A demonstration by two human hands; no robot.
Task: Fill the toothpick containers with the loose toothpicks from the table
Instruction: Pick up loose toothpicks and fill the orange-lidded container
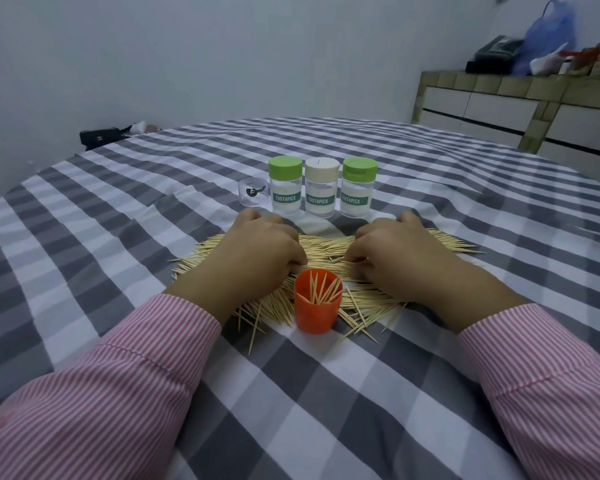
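Observation:
A broad pile of loose toothpicks [323, 249] lies on the checked tablecloth [326, 393]. In front of it stands an open orange cup [317, 310] with several toothpicks upright inside. Behind the pile three "TOOTHPICK" containers stand in a row with their lids on: a green-lidded one [284, 187], a cream-lidded one [321, 190] and another green-lidded one [358, 188]. My left hand [260, 247] rests on the pile's left part, fingers curled down and pinching toothpicks. My right hand [402, 252] does the same on the right part, fingertips facing the left hand's.
A small clear cup [253, 192] stands left of the containers. A black bag [97, 136] lies beyond the table's far left edge. A tiled counter [534, 109] with a blue plastic bag [551, 36] runs along the right wall.

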